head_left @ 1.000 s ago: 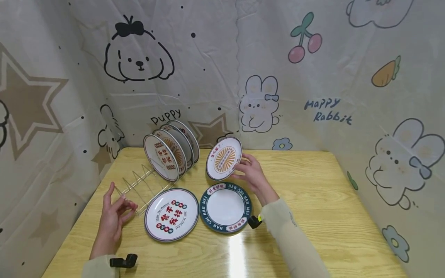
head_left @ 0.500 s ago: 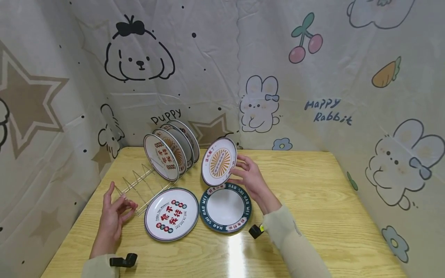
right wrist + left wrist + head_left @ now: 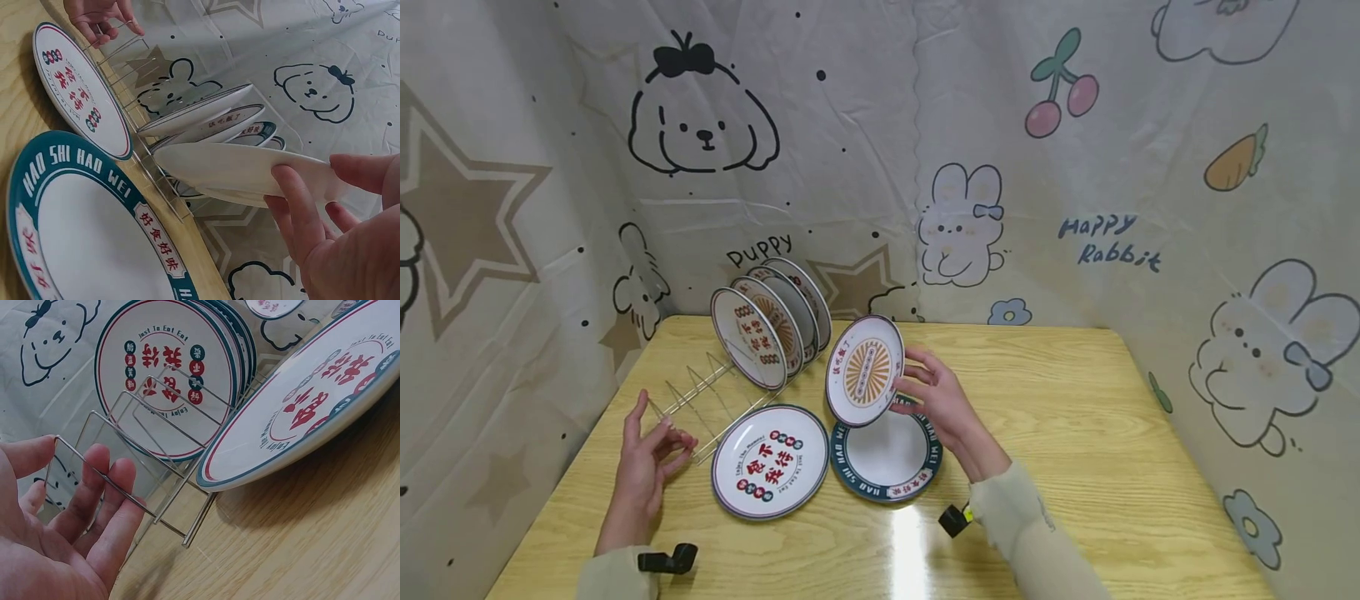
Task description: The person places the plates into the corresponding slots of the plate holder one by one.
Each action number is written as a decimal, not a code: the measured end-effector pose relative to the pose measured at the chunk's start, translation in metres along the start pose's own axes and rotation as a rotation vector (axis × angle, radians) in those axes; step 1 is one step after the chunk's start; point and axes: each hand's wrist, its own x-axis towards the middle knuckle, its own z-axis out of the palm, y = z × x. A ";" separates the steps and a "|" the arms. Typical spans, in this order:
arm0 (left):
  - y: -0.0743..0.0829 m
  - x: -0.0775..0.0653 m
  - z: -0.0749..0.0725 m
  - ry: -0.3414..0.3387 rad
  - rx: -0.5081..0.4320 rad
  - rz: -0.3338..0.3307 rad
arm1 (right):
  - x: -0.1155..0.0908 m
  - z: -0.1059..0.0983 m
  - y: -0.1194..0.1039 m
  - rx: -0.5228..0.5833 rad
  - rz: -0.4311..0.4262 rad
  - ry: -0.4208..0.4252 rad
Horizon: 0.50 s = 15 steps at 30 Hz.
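While the left hand [image 3: 646,467] held a wire rack [image 3: 700,387], lower left, fingers half-curled, the right hand [image 3: 942,402] pinched a sunburst plate [image 3: 865,372] by its edge, mid-frame.

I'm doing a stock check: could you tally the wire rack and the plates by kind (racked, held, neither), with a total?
Wire rack: 1
Racked plates: 4
Plate held in the right hand: 1
Neither, a red-lettered plate and a green-rimmed plate: 2
Total: 8, seven of them plates
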 end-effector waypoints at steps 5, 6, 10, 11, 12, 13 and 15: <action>-0.001 0.002 0.001 0.002 0.012 -0.010 | -0.004 0.001 0.005 -0.002 0.016 -0.027; -0.002 0.002 0.001 0.001 0.012 -0.011 | -0.005 0.001 0.006 -0.004 0.016 -0.036; -0.003 0.001 0.000 -0.002 0.005 -0.009 | -0.009 0.005 0.007 0.001 0.011 -0.073; -0.002 0.001 -0.001 -0.007 0.000 -0.006 | -0.011 0.006 0.007 0.002 0.008 -0.082; -0.002 0.001 -0.001 -0.010 -0.004 -0.003 | -0.012 0.007 0.007 -0.001 0.003 -0.092; -0.002 0.000 -0.001 -0.010 -0.004 -0.002 | -0.013 0.008 0.007 0.000 0.001 -0.100; 0.000 0.000 -0.002 -0.014 -0.009 0.002 | -0.015 0.010 0.008 0.003 -0.002 -0.121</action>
